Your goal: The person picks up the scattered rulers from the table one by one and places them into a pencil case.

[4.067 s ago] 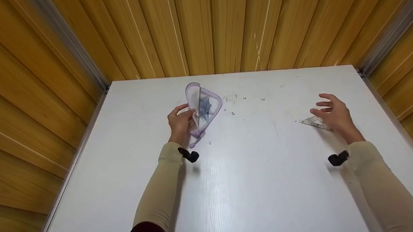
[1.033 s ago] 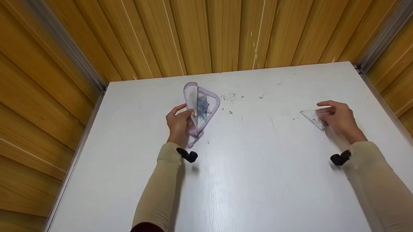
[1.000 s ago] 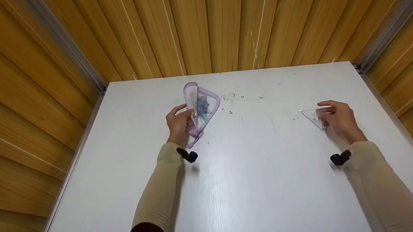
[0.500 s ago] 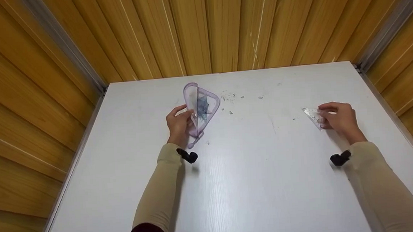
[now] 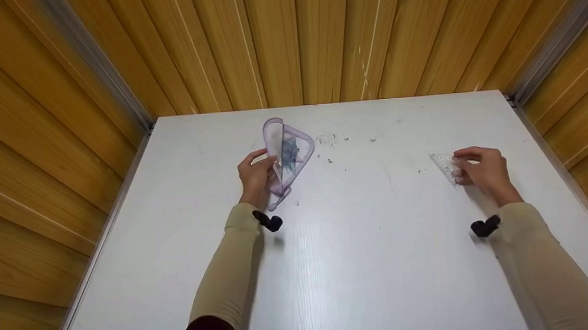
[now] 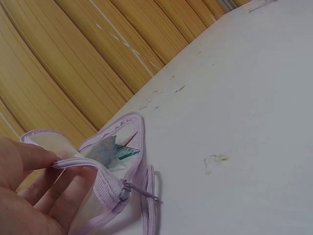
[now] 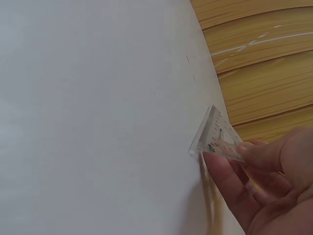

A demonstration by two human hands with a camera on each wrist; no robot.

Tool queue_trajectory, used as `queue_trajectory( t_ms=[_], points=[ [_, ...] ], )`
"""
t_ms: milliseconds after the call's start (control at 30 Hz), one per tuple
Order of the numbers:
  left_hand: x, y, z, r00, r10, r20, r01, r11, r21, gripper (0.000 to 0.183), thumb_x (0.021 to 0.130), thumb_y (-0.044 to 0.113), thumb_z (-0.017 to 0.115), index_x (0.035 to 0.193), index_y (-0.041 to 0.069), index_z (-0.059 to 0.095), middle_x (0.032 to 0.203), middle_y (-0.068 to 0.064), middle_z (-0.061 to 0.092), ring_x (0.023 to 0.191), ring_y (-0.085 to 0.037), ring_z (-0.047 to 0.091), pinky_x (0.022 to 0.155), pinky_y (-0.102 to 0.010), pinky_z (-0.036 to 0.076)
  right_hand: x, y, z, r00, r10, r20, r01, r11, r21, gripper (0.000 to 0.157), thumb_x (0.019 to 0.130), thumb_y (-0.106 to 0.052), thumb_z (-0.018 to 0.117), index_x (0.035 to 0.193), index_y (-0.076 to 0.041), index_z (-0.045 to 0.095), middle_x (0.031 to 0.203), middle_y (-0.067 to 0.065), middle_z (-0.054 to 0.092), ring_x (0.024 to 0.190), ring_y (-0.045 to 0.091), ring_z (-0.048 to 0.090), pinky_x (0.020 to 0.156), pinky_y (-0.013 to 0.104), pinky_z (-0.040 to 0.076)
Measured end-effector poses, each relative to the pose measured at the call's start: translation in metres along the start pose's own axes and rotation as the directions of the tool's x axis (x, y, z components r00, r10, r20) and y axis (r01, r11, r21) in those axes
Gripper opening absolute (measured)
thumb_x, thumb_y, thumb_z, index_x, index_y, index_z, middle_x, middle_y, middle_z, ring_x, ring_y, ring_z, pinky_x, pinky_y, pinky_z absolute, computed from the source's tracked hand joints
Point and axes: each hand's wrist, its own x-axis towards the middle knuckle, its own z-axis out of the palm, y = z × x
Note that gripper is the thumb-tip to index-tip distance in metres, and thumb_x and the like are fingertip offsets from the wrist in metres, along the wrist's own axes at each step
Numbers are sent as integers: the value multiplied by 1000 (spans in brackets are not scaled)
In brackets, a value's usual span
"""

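On the left of the table, my left hand (image 5: 255,177) pinches the edge of a see-through zip pouch (image 5: 307,153) with lilac trim. Its mouth gapes wide in the left wrist view, and the zip pull (image 6: 142,191) hangs by the near corner. Through the clear side show a teal set square (image 6: 128,152) and a bluish piece (image 6: 103,151). Far to the right, my right hand (image 5: 487,172) pinches a small clear set square (image 7: 215,134) between thumb and fingers. Part of this set square is hidden behind the fingers; printed scale marks show along its edge.
The white table (image 5: 341,264) is bounded by wood-pattern panels (image 5: 317,41) at the back and both sides. Dark smudges (image 5: 327,140) mark its surface right of the pouch. Wide table surface lies between the two hands.
My right hand, earlier spread over the set square, now pinches it. The set square has turned, and over the last second it shifted slightly in the fingers. My left hand and the pouch stay put.
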Motion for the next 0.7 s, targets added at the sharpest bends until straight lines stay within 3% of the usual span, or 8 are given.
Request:
queue_trajectory(
  t_ms=[300,700],
  points=[
    [3,-1,0,1000,-8,-13,8,1000,5,37,90,4,76,126,4,69,103,-17,76,86,-25,73,71,-33,58,5,-10,-4,1000,26,17,-25,999,-33,35,104,-15,63,138,-5,62,138,22,59,83,15,72,73,29,61],
    [3,0,0,1000,-3,-10,3,1000,-8,42,91,4,75,132,1,66,105,-21,75,83,-24,72,69,-32,58,8,-20,-4,999,25,20,-24,999,-27,35,104,-14,62,138,-5,62,135,23,60,81,18,74,73,34,61]
  ],
)
